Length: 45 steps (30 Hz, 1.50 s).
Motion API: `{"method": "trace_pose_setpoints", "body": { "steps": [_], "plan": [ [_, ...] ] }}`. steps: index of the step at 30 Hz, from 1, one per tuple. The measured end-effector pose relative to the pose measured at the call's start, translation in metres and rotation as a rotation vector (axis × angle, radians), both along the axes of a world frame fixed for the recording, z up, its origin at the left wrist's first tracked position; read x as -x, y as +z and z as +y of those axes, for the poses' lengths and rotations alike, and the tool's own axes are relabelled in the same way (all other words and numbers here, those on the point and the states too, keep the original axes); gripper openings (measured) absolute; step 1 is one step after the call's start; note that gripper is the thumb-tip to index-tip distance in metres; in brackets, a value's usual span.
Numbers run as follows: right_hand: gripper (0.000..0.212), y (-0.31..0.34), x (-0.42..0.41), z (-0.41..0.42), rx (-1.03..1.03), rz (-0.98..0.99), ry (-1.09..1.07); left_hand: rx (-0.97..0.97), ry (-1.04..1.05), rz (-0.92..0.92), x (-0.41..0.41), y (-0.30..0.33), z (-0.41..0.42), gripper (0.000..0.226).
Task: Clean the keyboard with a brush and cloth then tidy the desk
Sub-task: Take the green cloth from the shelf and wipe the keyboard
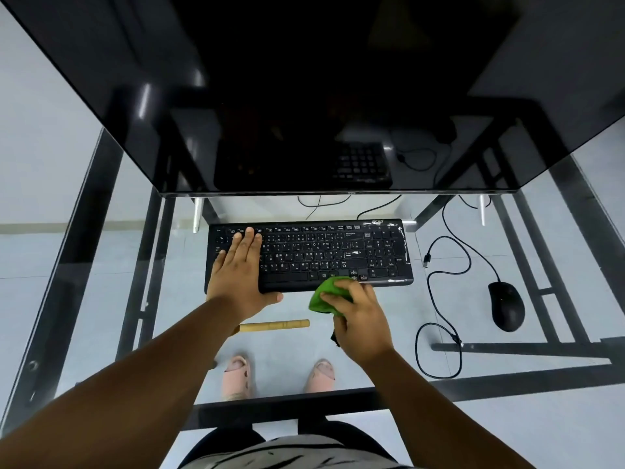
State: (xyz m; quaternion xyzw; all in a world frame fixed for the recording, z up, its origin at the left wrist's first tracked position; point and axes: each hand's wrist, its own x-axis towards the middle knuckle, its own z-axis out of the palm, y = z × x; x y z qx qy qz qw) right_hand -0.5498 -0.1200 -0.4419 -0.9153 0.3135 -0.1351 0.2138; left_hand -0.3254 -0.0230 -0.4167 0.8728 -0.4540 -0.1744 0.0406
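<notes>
A black keyboard [331,253] lies on the glass desk [507,374] below the monitor. My left hand [238,270] rests flat on the keyboard's left end, fingers straight. My right hand [360,319] grips a bunched green cloth [323,297] against the keyboard's front edge, near the middle. A wooden brush handle [274,325] lies on the glass just in front of the keyboard, its left end hidden under my left wrist.
A large dark monitor [304,96] leans over the back of the desk. A black mouse [506,306] sits at the right with its looped cable [439,299] between it and the keyboard. Black frame bars run under the glass.
</notes>
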Motion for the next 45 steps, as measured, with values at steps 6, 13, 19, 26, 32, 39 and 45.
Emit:
{"method": "trace_pose_setpoints", "body": {
  "steps": [6,13,19,26,32,39,45],
  "plan": [
    [0.044,-0.008,0.043,-0.024,-0.021,-0.192,-0.538,0.015,0.001,0.009,0.011,0.004,-0.006,0.127],
    [0.046,-0.007,0.045,-0.031,-0.014,-0.087,-0.360,-0.009,-0.120,0.010,0.045,0.004,-0.043,0.128],
    [0.045,-0.006,0.051,-0.041,-0.061,-0.152,-0.615,-0.077,-0.148,-0.008,0.050,0.007,-0.071,0.134],
    [0.043,-0.006,0.060,-0.052,-0.044,-0.141,-0.558,-0.165,-0.145,-0.028,0.048,0.008,-0.079,0.141],
    [0.042,-0.002,0.058,-0.061,0.007,-0.119,-0.414,-0.164,-0.154,-0.056,0.047,0.009,-0.081,0.145],
    [0.045,0.006,0.039,-0.103,-0.068,-0.075,-0.496,-0.178,-0.175,-0.072,0.042,0.009,-0.081,0.146],
    [0.044,0.013,0.034,-0.111,-0.014,-0.033,-0.421,-0.140,-0.173,-0.055,0.040,0.009,-0.080,0.145]
  ]
}}
